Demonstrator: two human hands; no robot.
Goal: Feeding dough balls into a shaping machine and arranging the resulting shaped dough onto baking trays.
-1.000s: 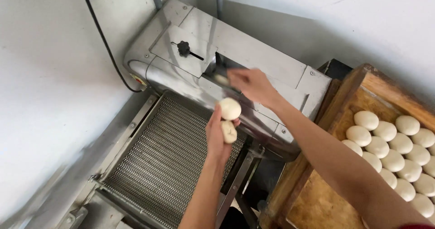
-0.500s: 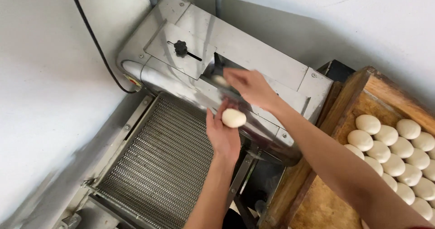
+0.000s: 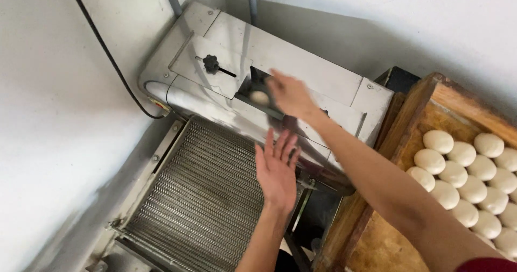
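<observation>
Pale dough ball (image 3: 260, 96) meets the blurred right hand (image 3: 291, 94) at frame centre; left hand (image 3: 276, 167) spread wide, empty.

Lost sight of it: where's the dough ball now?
Head view, upper middle: the dough ball sits at the machine's slot, just left of the blurred right hand.

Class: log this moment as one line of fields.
right hand: blurred, at machine slot, by dough ball | left hand: open, empty, over mesh belt | wooden tray: dough balls
</observation>
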